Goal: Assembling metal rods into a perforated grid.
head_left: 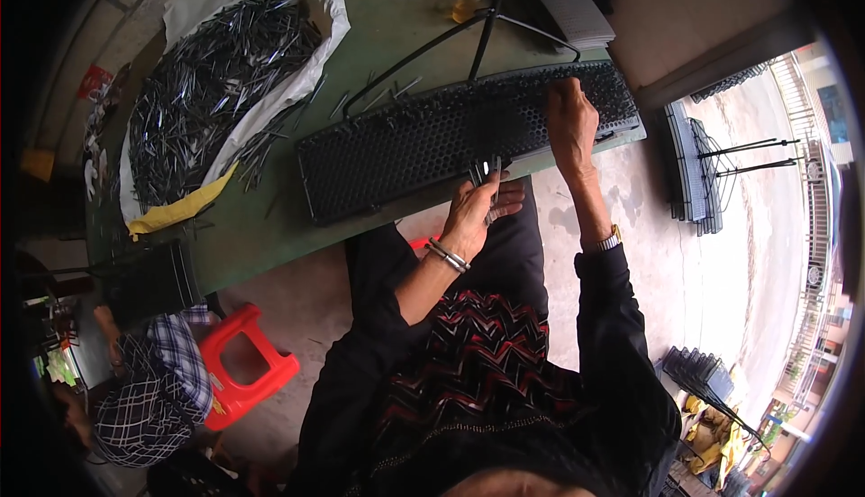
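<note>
Head view puts the panel [396, 165] along the table's [243, 258] near edge, upper centre, with floor [641, 213] beyond its right end. Left hand [470, 216] clasps dark strips [492, 173]; right hand [574, 129] pinches at the panel, contents hidden.

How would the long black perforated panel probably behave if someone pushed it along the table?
The perforated panel is probably fairly stiff, as it shows no obvious sag. It may be light for its size, since holes cover much of its surface. It seems unlikely to roll, because it lies with its broad face up on the green table.
</note>
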Motion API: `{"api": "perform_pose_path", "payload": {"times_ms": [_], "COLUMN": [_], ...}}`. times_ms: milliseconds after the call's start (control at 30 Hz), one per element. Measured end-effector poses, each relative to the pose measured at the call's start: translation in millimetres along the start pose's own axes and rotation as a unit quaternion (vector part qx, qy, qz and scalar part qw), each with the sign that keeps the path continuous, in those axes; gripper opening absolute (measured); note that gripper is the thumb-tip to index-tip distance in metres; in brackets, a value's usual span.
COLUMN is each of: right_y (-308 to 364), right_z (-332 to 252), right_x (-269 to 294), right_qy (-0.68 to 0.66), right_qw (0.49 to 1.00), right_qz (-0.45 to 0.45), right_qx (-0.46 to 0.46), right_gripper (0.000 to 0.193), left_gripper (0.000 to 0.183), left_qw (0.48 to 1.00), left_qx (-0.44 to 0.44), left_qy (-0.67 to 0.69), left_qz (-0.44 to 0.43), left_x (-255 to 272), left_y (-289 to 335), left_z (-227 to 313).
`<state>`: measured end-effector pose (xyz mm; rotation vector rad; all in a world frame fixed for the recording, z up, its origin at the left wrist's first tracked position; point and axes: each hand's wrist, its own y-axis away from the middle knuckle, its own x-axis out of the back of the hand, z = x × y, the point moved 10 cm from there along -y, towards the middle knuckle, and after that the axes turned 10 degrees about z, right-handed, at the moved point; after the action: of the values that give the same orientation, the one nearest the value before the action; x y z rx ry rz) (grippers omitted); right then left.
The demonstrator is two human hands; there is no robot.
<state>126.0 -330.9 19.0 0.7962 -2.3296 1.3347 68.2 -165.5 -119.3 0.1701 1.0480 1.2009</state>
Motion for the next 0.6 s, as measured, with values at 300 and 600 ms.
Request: {"api": "perform_pose_path", "payload": {"times_ms": [300, 600], "right_y": [-3.3, 1.3], "right_z": [3.6, -9.1], "right_x": [-13.9, -12.3], "right_qy": [0.019, 0.129], "right_qw": [0.999, 0.988], "right_qz": [-0.041, -0.048], "right_qx": [0.008, 0.074], "right_gripper": [0.007, 0.012], "left_gripper": [0.028, 0.025], "left_qw": [0.999, 1.0], "left_qx": [0.004, -0.002], "left_qy": [-0.05, -0.003], "left_qz": [0.021, -0.028], "left_x": [0.3, -6.6], "left_y": [9.5, 14.3], "left_z": [4.0, 9.1]}}
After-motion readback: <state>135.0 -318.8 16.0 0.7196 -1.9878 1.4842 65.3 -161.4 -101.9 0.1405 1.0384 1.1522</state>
